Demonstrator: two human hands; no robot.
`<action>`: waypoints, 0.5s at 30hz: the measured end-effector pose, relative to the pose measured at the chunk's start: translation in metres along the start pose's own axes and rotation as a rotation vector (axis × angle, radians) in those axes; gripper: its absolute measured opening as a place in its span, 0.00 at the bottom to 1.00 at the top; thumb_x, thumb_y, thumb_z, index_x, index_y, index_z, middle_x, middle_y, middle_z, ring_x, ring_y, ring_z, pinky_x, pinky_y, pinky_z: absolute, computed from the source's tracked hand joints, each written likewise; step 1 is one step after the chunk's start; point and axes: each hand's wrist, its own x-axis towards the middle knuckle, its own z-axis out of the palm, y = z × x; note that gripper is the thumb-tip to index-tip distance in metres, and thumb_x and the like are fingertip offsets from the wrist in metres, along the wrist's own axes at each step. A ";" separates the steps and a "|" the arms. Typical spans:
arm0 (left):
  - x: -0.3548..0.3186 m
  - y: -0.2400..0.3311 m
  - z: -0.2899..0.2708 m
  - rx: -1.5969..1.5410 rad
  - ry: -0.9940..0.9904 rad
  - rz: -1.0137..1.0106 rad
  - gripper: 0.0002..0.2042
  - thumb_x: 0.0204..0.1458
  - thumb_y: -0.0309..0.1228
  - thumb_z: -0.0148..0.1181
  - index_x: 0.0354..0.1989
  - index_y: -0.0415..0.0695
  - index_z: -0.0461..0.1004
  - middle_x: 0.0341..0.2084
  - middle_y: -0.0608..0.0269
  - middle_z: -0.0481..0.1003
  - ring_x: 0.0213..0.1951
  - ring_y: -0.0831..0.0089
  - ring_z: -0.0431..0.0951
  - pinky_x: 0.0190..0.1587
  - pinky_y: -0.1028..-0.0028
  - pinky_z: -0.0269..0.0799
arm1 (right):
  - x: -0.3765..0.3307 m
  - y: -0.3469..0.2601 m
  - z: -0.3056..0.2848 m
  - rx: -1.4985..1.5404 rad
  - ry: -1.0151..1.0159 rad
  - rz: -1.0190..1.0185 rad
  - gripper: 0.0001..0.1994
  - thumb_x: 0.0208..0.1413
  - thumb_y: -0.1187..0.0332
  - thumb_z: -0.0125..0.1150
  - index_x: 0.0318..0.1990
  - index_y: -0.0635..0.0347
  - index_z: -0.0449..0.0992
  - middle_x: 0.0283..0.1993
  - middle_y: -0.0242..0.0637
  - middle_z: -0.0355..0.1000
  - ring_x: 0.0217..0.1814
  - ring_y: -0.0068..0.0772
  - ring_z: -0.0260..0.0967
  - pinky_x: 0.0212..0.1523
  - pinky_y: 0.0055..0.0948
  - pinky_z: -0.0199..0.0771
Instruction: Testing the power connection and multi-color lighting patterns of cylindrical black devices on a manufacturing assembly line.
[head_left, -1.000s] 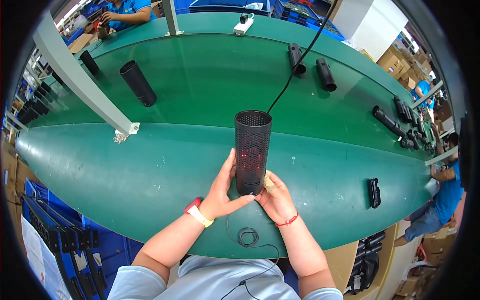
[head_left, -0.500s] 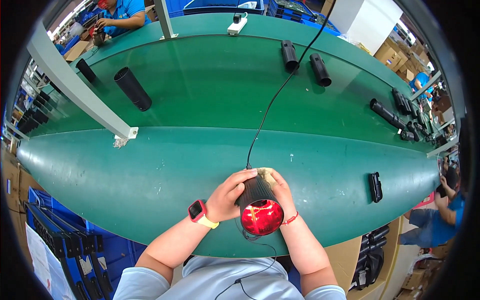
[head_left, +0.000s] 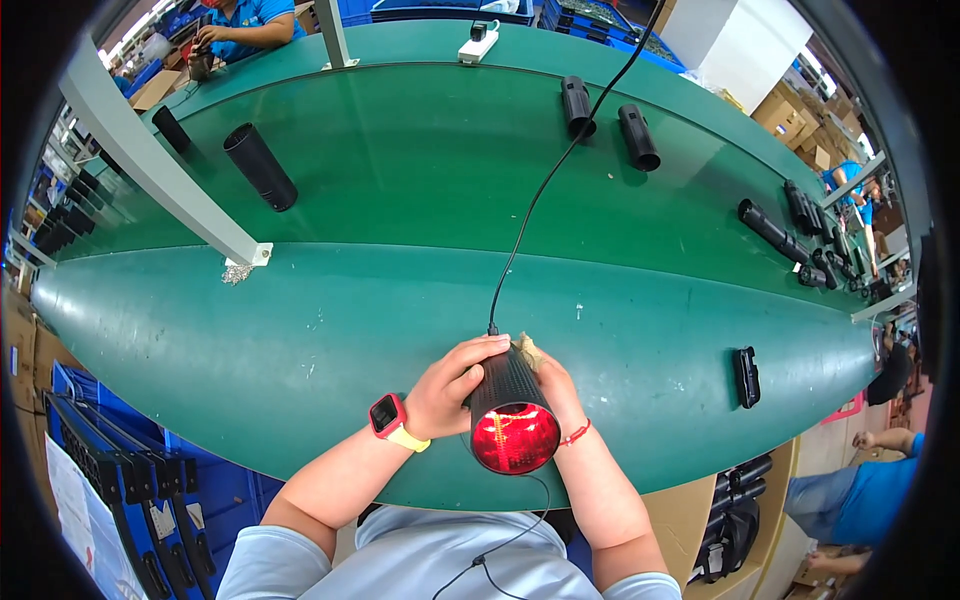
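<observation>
Between my hands is a black cylinder (head_left: 496, 385) with a textured, perforated side, tilted so its round end faces me. That end glows red (head_left: 515, 440). My left hand (head_left: 443, 388) wraps its left side, fingers laid over the top near the far end. From the right, my right hand (head_left: 562, 392) grips the same cylinder. A tan scrap, perhaps cloth (head_left: 528, 349), shows by the right fingers; its lower part is hidden. A black cable (head_left: 508, 268) meets the cylinder's far end and runs up across the view.
A black clip-like part (head_left: 746, 377) lies on the green table (head_left: 330, 350) to the right. Across the belt (head_left: 430, 160) stand or lie several black cylinders (head_left: 260, 167). A grey post (head_left: 160, 150) rises at left. Black parts fill a cardboard box (head_left: 690, 520) at lower right.
The cylinder and both hands have shifted slightly left in the picture, still gripping. The tan scrap shows less. A co-worker at right has moved an arm.
</observation>
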 end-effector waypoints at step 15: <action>-0.002 0.008 -0.003 -0.036 -0.020 0.055 0.45 0.33 0.20 0.63 0.61 0.63 0.46 0.51 0.53 0.63 0.47 0.54 0.70 0.47 0.62 0.71 | 0.011 -0.012 -0.022 -0.082 -0.555 0.294 0.13 0.52 0.69 0.54 0.44 0.65 0.68 0.38 0.38 0.70 0.36 0.26 0.68 0.38 0.21 0.68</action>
